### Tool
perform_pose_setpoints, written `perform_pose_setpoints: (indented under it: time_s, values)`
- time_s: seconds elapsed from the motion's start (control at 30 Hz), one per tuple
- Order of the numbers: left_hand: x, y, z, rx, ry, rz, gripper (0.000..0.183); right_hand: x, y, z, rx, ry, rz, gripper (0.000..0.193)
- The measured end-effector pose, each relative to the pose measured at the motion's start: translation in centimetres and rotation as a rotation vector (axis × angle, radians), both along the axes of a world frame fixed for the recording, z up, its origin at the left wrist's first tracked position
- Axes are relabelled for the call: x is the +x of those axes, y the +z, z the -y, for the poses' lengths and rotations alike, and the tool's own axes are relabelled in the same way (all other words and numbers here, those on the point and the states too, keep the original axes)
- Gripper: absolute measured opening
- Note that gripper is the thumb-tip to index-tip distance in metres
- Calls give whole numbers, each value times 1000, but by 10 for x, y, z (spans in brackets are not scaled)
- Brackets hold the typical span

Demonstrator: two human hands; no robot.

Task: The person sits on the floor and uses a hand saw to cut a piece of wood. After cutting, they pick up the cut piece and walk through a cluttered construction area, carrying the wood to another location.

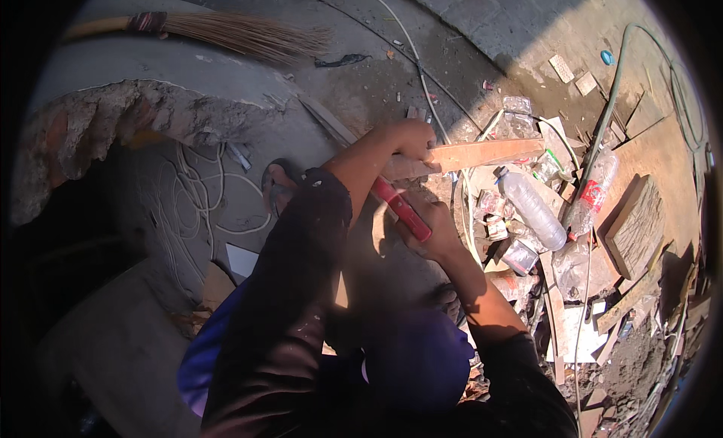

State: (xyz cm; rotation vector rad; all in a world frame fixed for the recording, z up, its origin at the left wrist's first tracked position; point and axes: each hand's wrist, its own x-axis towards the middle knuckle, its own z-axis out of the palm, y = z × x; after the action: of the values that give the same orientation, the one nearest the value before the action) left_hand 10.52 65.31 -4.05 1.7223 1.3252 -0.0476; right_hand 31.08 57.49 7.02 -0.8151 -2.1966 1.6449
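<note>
My left hand point(414, 140) is closed on a flat wooden strip point(489, 153), pressing near its left end. The strip's lit end reaches right over the rubble. Just below, my right hand point(437, 225) wraps round the red handle of a tool point(407, 213). This handle slants up and left toward the wood, crossing close under its left end. A long narrow strip point(327, 120) shows beyond my left forearm, roughly in line with the handle. My forearm hides whether the two are joined, and the tool's working part is not clear.
A stick broom point(233, 33) lies at the upper left above a broken concrete edge point(135, 114). Pale cable point(203, 189) is coiled at left. On the right are plastic bottles point(533, 208), a thick wooden block point(636, 225), a green hose point(610, 99) and scrap wood.
</note>
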Motion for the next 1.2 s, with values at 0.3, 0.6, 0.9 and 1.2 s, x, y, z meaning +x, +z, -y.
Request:
perform_pose_setpoints:
  time_s: [0.3, 0.6, 0.9, 1.2]
  values:
    - [-13, 9, -15, -140, -59, -2, 53, 192, 148, 23, -85, 23, 264, 54]
    - [6, 5, -19, -92, -187, -176, 51, 32, 33, 0, -107, 43, 145, 54]
    - [-33, 13, -22, -172, 10, -78, 56, 172, 145, 7, 149, 123, 256, 58]
    - [5, 27, -29, -61, -72, -256, 53, 57, 8, 1, 22, -14, 22, 58]
